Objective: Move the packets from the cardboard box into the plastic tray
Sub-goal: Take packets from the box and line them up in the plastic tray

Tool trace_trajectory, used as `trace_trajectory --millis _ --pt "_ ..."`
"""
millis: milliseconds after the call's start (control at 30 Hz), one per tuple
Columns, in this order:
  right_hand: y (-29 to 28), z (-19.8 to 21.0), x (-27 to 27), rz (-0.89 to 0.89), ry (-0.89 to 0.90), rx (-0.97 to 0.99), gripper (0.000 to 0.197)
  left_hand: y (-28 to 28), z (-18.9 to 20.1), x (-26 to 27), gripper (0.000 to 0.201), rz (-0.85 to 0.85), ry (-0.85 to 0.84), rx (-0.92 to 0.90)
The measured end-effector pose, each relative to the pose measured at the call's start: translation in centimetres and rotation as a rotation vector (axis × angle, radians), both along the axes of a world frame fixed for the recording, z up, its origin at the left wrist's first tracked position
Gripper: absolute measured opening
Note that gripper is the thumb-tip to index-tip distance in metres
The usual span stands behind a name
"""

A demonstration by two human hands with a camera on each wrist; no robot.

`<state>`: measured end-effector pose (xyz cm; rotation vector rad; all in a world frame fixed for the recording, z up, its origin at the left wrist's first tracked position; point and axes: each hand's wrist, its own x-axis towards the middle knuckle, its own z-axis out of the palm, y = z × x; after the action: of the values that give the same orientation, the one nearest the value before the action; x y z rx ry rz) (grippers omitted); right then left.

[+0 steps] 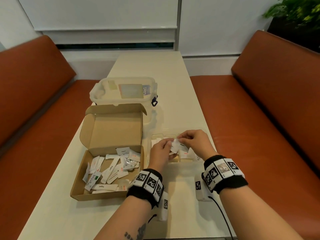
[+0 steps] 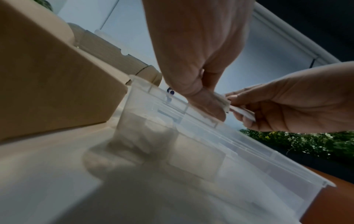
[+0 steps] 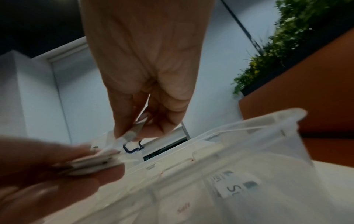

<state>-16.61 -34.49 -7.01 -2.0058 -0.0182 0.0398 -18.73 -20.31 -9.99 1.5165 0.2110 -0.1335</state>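
A long cream table (image 1: 152,70) runs to a white-blinded window (image 1: 107,19), orange benches (image 1: 34,94) either side, a plant (image 1: 297,11) beyond its right one.

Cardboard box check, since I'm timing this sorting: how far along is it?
Early. Done: a few packets, one marked Salt, lie in the plastic tray. In hand: left hand and right hand pinch white packets above it. Left: many packets fill the cardboard box.
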Motion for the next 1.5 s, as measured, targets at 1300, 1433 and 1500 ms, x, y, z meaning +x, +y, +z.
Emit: trace_trajectory --millis 1300,1433,1500 --pt "3.6 -4.5 2.0 0.152 -0.076 -0.713 0.013 1.8 -3.1 1.4 0.042 0.245 -0.026 0.258" --pt "3.7 -4.7 1.9 0.19 -0.08 -0.753 0.009 1.8 -3.1 1.4 0.043 0.241 -0.03 0.284" --pt "3.7 -4.8 2.1 0.192 -0.076 -0.772 0.009 1.8 -3.1 1.4 0.043 0.237 -0.032 0.29"
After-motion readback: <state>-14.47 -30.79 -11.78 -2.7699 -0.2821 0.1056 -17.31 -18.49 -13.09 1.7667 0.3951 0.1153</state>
